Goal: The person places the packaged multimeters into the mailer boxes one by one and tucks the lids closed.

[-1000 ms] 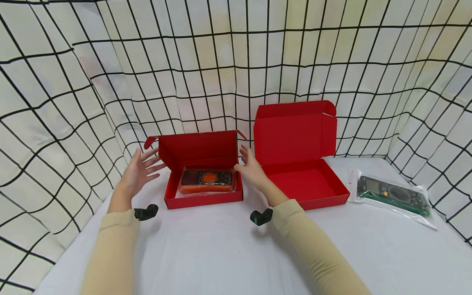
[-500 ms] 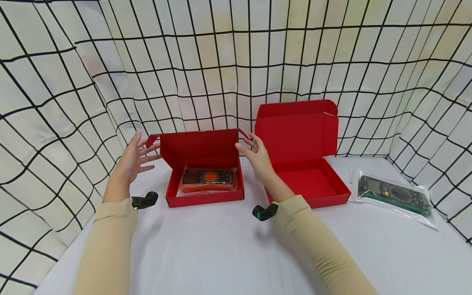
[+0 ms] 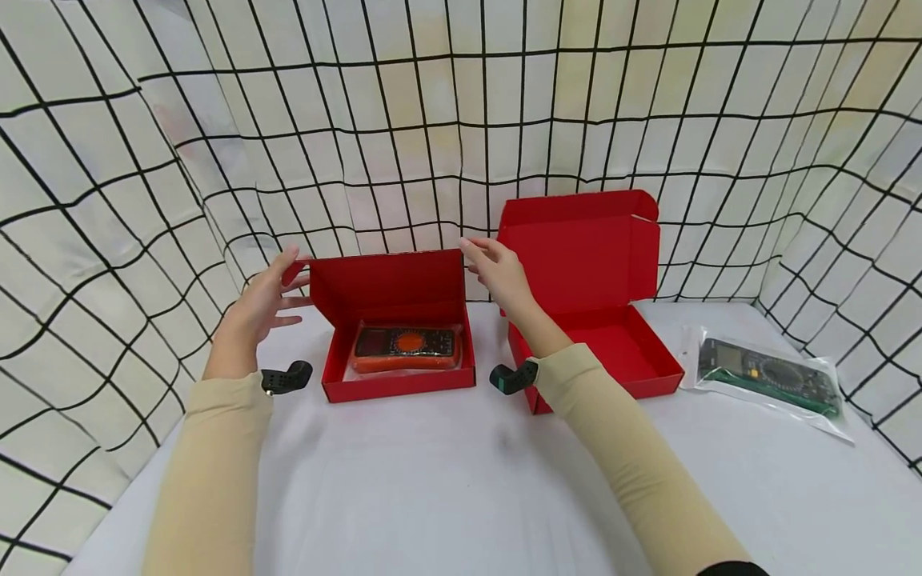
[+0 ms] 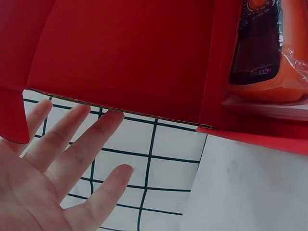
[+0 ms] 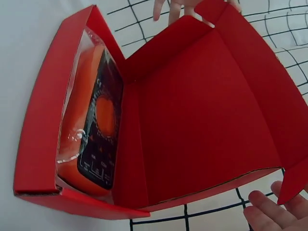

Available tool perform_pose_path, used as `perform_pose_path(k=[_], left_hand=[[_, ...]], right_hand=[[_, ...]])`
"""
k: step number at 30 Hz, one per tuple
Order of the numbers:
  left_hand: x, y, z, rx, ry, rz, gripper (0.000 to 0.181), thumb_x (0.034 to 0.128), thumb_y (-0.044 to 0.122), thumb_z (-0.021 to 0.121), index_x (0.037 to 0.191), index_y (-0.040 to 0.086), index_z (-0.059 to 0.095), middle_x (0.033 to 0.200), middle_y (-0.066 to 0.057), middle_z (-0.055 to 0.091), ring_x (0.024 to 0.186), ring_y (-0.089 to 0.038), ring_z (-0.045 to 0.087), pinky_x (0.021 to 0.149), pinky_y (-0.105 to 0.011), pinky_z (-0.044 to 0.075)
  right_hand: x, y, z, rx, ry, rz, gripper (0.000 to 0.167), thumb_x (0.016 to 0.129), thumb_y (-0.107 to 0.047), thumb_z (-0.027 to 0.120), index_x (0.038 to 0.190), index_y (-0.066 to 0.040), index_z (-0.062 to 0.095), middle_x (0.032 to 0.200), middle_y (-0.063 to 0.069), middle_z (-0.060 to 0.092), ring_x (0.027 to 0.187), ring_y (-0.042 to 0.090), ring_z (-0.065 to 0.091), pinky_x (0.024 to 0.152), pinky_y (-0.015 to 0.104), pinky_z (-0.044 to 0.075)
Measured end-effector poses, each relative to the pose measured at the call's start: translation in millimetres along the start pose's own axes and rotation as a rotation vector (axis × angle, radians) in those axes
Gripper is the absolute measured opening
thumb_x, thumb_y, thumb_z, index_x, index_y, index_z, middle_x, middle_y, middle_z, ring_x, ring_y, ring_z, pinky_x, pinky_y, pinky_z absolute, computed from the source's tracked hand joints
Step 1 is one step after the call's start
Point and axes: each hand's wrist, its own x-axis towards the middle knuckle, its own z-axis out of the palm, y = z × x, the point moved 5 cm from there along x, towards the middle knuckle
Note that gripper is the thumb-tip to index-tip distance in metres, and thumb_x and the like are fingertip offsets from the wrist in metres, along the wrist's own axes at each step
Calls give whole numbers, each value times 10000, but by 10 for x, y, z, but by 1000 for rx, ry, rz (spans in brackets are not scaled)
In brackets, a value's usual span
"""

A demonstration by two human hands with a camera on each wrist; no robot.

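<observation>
A red cardboard box (image 3: 403,389) stands on the white table with its lid (image 3: 389,282) tilted partway over it. Inside lies an orange-and-black multimeter (image 3: 406,346) in clear plastic. Along the lid's left edge my left hand (image 3: 254,314) is spread, its fingers (image 4: 86,139) straight and close to the cardboard edge, beside the side flap (image 4: 12,110). At the lid's upper right corner is my right hand (image 3: 500,276). Its fingers (image 5: 262,204) are loosely bent behind the right flap (image 5: 294,178); the thumb is partly hidden, and no grip on the flap is visible.
A second red box (image 3: 634,384) stands open to the right with its lid raised. Farther right, a bagged black-and-green multimeter (image 3: 771,374) lies on the white table (image 3: 432,488). Black-lined white cloth (image 3: 403,120) surrounds the table at the back and sides.
My right hand has risen from beside the box to the lid's upper right corner. My left hand has moved slightly up along the left edge. The right flap has turned out of the head view.
</observation>
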Motion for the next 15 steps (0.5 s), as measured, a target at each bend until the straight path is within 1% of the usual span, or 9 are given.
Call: perform_pose_path(k=[3, 5, 10, 15], left_hand=[[-12, -23, 6, -6, -3, 9, 905, 985, 735, 349, 1640, 127, 213, 1668, -220, 205, 1457, -511, 299, 1152, -676, 250], [-16, -53, 13, -15, -5, 17, 887, 989, 728, 351, 1633, 128, 244, 1669, -210, 213, 1458, -505, 298, 1154, -670, 252], [-12, -126, 21, -46, 3, 40, 808, 1010, 684, 360, 1588, 119, 326, 1661, -213, 235, 1465, -496, 293, 1162, -663, 244], [-20, -147, 22, -30, 3, 84, 774, 1030, 640, 356, 1603, 121, 326, 1641, -230, 270, 1445, -498, 313, 1154, -668, 255]], right_hand=[[13, -27, 11, -70, -13, -9, 489, 1030, -414, 605, 1403, -98, 609, 1349, 113, 647, 1210, 314, 619, 1019, 426, 512], [6, -20, 17, -74, -25, -3, 464, 1036, -389, 606, 1390, -90, 619, 1331, 117, 656, 1203, 313, 623, 1016, 427, 515], [-14, 45, 46, 6, -75, 33, 459, 1046, -338, 602, 1422, -76, 590, 1344, 123, 648, 1220, 298, 625, 1058, 463, 485], [-32, 89, 65, 80, -106, 47, 475, 1046, -307, 609, 1453, -67, 556, 1384, 129, 616, 1257, 294, 594, 1088, 509, 447]])
